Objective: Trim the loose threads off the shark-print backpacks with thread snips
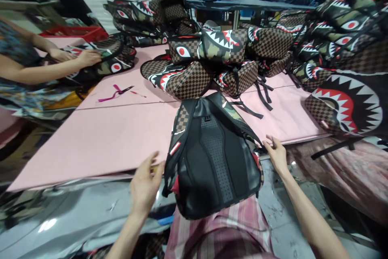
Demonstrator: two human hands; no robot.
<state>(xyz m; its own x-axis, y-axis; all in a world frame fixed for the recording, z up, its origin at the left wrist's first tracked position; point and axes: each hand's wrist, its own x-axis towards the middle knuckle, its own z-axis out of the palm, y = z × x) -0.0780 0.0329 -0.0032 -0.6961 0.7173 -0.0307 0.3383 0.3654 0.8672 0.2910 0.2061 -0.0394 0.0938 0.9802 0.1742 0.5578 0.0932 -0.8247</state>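
Observation:
A backpack stands at the table's front edge, leaning toward my lap. Its black padded back panel and shoulder straps face me, and brown checks and camouflage show along its sides. My left hand is beside its lower left side, fingers apart and curved, holding nothing. On the other side, my right hand has its fingers spread at the edge of the right shoulder strap; whether they touch it I cannot tell. Black snips with a purple ribbon lie on the pink table, near a small red tool.
Several shark-mouth backpacks are heaped across the table's middle, with more piled at right and behind. At left, another person's hands rest on a backpack. A red crate stands behind them.

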